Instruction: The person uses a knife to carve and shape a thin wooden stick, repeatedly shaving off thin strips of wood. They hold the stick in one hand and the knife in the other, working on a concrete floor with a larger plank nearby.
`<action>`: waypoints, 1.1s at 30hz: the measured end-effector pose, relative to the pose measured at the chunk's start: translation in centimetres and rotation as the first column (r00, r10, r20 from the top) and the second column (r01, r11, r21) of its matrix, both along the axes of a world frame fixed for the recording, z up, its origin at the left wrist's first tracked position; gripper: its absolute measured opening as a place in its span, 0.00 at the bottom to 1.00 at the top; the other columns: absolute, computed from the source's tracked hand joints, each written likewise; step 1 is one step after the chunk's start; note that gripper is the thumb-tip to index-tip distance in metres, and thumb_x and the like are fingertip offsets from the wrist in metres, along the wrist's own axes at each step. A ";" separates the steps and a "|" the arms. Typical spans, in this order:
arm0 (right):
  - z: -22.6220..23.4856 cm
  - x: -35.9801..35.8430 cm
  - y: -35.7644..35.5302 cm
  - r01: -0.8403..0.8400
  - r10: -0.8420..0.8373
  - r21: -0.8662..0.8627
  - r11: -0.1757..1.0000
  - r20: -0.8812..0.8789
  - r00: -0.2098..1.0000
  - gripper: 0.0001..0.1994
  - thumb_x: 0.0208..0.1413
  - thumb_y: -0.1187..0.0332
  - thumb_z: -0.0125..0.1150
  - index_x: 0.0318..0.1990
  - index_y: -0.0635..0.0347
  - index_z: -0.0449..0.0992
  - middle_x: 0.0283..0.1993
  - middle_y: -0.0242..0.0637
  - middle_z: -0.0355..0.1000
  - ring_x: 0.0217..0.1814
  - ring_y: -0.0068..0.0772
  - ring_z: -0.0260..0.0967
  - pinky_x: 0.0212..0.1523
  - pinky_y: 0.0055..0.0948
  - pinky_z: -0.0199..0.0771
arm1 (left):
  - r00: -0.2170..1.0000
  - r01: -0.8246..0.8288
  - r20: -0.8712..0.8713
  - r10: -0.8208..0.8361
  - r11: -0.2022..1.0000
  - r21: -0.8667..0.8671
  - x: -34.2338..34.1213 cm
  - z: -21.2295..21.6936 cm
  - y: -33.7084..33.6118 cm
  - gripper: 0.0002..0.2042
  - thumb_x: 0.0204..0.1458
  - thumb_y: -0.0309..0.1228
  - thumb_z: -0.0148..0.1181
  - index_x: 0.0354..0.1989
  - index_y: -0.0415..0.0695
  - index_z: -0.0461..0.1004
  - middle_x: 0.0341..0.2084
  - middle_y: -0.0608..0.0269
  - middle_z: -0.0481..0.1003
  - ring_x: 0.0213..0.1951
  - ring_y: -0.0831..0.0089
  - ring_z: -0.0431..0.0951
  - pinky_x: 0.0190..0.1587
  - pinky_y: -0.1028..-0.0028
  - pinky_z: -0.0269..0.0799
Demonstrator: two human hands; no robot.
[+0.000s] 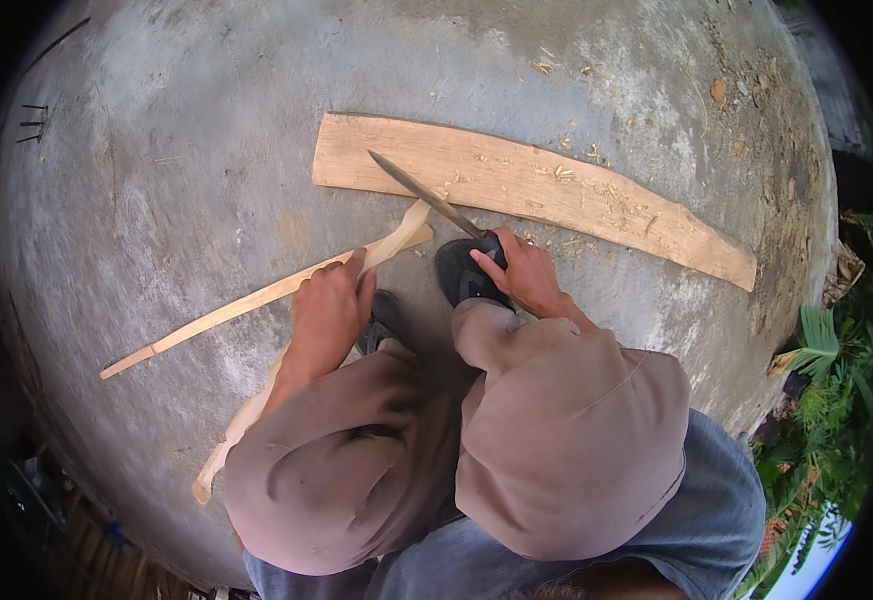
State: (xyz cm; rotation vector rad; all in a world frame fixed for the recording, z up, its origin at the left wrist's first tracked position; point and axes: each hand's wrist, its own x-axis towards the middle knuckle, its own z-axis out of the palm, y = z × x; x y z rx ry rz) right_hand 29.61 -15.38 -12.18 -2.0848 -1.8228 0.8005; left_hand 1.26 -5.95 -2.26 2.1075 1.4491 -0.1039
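Observation:
My left hand [329, 305] is closed around a pale, curved piece of wood [397, 235]; its wider lower part passes beneath my left forearm. In my right hand [529, 270] is a knife [427, 195] with a long, pointed blade, its handle hidden by my fingers. The blade slants up and to the left, over a broad wooden plank [517, 175] lying on the ground. The held wood's upper end is close to the blade; whether they touch I cannot tell. A thin wooden strip [217, 318] lies on the ground, crossing under the held piece.
Wood shavings [562, 173] are scattered on the plank and the concrete ground [197, 150]. My dark shoes [462, 275] stand between my hands and knees. Green plants [827, 400] border the ground at the right. Thin metal rods [35, 124] stick out at the far left.

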 end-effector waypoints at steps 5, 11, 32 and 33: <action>-0.2 0.5 -0.3 -0.036 0.035 0.040 0.999 0.024 0.999 0.24 0.63 0.44 0.63 0.50 0.57 0.73 0.38 0.48 0.81 0.33 0.57 0.81 0.31 0.50 0.80 | 1.000 -0.019 -0.003 0.019 0.999 -0.037 0.4 0.4 0.3 0.16 0.60 0.35 0.63 0.54 0.41 0.81 0.32 0.40 0.82 0.35 0.42 0.83 0.39 0.52 0.78; -0.6 0.1 -0.5 -0.053 0.053 0.097 0.994 0.002 0.999 0.24 0.63 0.45 0.63 0.51 0.57 0.73 0.36 0.48 0.81 0.32 0.54 0.81 0.29 0.48 0.80 | 1.000 -0.007 -0.019 0.006 1.000 -0.020 -0.4 -0.1 -0.5 0.18 0.64 0.39 0.59 0.56 0.40 0.78 0.30 0.43 0.81 0.34 0.44 0.83 0.38 0.50 0.78; -0.4 1.5 -0.5 0.326 -0.470 -0.357 0.875 -0.470 0.747 0.28 0.69 0.43 0.55 0.46 0.68 0.73 0.29 0.57 0.77 0.33 0.62 0.78 0.35 0.48 0.76 | 0.936 -0.247 0.141 0.323 0.886 -0.392 -2.7 -4.6 -0.5 0.21 0.72 0.45 0.48 0.43 0.39 0.80 0.17 0.55 0.75 0.21 0.66 0.77 0.28 0.65 0.73; -0.7 1.9 -0.4 0.311 -0.447 -0.344 0.886 -0.453 0.771 0.29 0.69 0.43 0.54 0.47 0.69 0.73 0.28 0.58 0.77 0.33 0.64 0.78 0.36 0.50 0.76 | 0.901 -0.282 0.168 0.401 0.833 -0.475 -2.5 -4.4 -0.6 0.21 0.72 0.46 0.48 0.41 0.40 0.80 0.16 0.59 0.72 0.19 0.71 0.73 0.26 0.68 0.69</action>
